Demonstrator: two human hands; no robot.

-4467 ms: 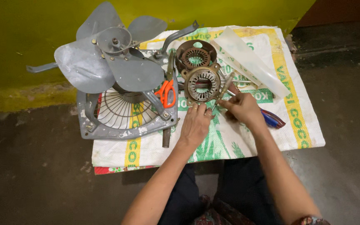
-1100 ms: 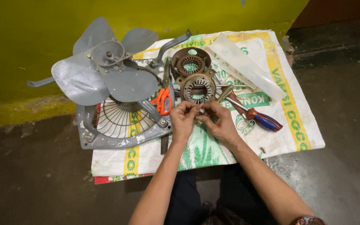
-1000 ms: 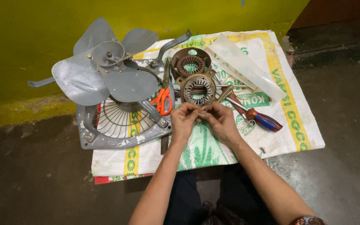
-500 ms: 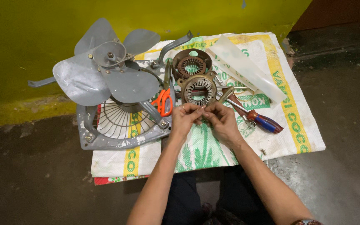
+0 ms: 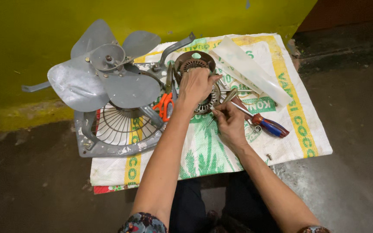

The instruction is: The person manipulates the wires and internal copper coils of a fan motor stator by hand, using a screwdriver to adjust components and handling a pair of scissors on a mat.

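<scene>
Hands on the stator

The left hand point(image 5: 195, 84) clamps over the stator point(image 5: 208, 100) on the sack point(image 5: 203, 146), covering most of it; just right of that grip the right hand point(image 5: 229, 123) pinches a thin rod point(image 5: 232, 108). The stator looks heavy and rigid; its metal rim is probably safest to grasp, since the windings are fragile.

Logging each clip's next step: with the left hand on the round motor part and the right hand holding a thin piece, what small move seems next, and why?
Probably bring the thin metal piece in the right hand to the round motor part: the left hand already rests on top of it, and the piece's tip lies just beside its rim.
</scene>
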